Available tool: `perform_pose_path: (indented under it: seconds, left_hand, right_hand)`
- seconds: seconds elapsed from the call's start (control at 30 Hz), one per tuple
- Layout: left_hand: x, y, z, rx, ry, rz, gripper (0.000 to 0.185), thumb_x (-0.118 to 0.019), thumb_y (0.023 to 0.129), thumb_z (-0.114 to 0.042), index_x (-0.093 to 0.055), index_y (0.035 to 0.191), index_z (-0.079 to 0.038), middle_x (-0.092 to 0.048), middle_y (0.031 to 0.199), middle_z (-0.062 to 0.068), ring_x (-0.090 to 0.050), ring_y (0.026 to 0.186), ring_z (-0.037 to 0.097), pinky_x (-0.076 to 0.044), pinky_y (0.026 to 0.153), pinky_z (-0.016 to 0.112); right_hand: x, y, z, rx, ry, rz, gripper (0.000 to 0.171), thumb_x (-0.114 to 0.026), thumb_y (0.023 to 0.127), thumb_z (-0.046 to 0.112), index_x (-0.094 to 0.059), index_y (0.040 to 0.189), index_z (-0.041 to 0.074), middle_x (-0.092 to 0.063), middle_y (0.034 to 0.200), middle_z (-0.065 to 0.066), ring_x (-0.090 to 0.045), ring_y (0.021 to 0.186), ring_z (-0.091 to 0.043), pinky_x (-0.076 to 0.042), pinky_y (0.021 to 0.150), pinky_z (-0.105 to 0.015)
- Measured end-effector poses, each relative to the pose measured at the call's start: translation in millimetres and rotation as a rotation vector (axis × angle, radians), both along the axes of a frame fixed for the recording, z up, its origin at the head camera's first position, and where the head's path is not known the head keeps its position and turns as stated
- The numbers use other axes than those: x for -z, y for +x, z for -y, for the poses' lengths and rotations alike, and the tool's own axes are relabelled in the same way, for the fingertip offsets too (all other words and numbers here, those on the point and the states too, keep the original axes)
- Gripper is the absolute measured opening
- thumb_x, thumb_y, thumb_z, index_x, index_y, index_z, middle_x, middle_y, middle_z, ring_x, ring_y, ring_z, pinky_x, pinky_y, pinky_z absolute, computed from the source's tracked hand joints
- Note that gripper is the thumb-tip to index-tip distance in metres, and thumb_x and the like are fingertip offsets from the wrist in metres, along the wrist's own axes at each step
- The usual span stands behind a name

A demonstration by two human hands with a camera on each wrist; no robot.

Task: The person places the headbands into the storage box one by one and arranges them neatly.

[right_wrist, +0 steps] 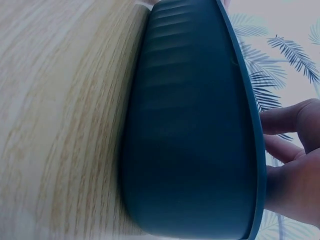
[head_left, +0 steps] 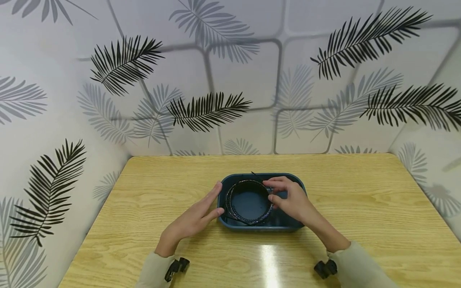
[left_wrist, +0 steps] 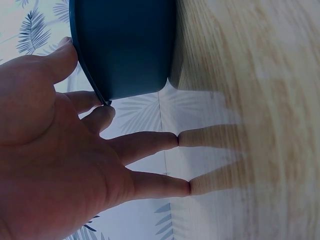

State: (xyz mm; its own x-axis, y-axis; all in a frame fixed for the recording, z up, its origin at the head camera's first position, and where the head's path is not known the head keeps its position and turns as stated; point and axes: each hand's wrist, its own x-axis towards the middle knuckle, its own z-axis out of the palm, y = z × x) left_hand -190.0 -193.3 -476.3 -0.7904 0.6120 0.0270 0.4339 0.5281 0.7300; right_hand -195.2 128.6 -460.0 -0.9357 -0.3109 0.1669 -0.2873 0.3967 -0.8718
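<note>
Overhead, a dark blue rounded plastic tub (head_left: pixel 263 224) sits mid-way on the light wood-grain desk (head_left: pixel 360 208), holding a black coiled band (head_left: pixel 248 200). The left hand (head_left: pixel 196 218) lies with straight fingers against the tub's left wall, thumb at the rim. The right hand (head_left: pixel 289 198) reaches over the right rim, its fingers curled and pinching the band's edge.

From the left wrist, the left hand (left_wrist: pixel 60 150) is spread, fingertips (left_wrist: pixel 170 141) touching the desk (left_wrist: pixel 260 100) beside the tub (left_wrist: pixel 125 45).

From the right wrist, the tub's ribbed wall (right_wrist: pixel 190 125) fills the view; the right hand's (right_wrist: pixel 295 165) curled fingers show above the rim.
</note>
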Motion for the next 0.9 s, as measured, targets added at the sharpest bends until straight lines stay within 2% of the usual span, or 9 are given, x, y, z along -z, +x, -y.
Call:
perform_pose_path:
  seconds: [0.1, 0.3, 0.47, 0.73, 0.9]
  left_hand:
    - [-0.5, 0.4, 0.0, 0.002, -0.001, 0.007, 0.074, -0.05, 0.111, -0.031, -0.007, 0.165, -0.006, -0.001, 0.171, 0.007, -0.006, 0.157, 0.026, -0.016, 0.124, 0.052]
    - [-1.1, 0.4, -0.5, 0.002, -0.008, 0.0, 0.073, -0.05, 0.111, -0.03, -0.007, 0.165, -0.005, -0.003, 0.171, 0.012, -0.007, 0.157, 0.026, -0.016, 0.123, 0.052]
    - [-1.0, 1.0, 0.0, 0.003, -0.006, 0.003, 0.073, -0.05, 0.111, -0.029, -0.007, 0.165, -0.004, -0.003, 0.171, 0.015, -0.007, 0.157, 0.027, -0.016, 0.123, 0.053]
    - [1.7, -1.4, 2.1, 0.003, -0.02, 0.01, 0.073, -0.048, 0.111, -0.031, -0.005, 0.165, -0.007, -0.002, 0.172, 0.009, -0.006, 0.157, 0.023, -0.016, 0.124, 0.05]
    - [1.8, -1.4, 2.6, 0.006, -0.014, 0.007, 0.073, -0.049, 0.111, -0.031, -0.006, 0.165, -0.007, -0.003, 0.172, 0.012, -0.007, 0.157, 0.024, -0.016, 0.124, 0.051]
  right_hand:
    - [-0.6, -0.2, -2.5, 0.002, -0.018, 0.024, 0.04, -0.067, 0.094, -0.008, -0.065, 0.133, -0.007, -0.056, 0.136, -0.024, -0.07, 0.07, -0.017, -0.06, 0.066, -0.03]
    - [-3.0, 0.0, -5.5, -0.001, -0.087, 0.065, 0.04, -0.068, 0.096, -0.004, -0.064, 0.135, -0.006, -0.055, 0.139, -0.025, -0.071, 0.07, -0.023, -0.058, 0.074, -0.027]
    - [-2.1, -1.2, -4.4, -0.019, -0.108, 0.095, 0.039, -0.068, 0.096, -0.003, -0.065, 0.135, -0.005, -0.055, 0.139, -0.024, -0.071, 0.071, -0.02, -0.057, 0.079, -0.025]
    - [-6.3, -4.3, -8.2, -0.01, -0.211, 0.167, 0.042, -0.065, 0.098, -0.003, -0.061, 0.139, -0.006, -0.049, 0.145, -0.026, -0.07, 0.079, -0.023, -0.059, 0.077, -0.028]
    - [-3.6, -5.4, -4.6, -0.021, -0.296, 0.227, 0.042, -0.065, 0.096, -0.006, -0.06, 0.138, -0.009, -0.052, 0.142, -0.028, -0.069, 0.081, -0.021, -0.059, 0.075, -0.028]
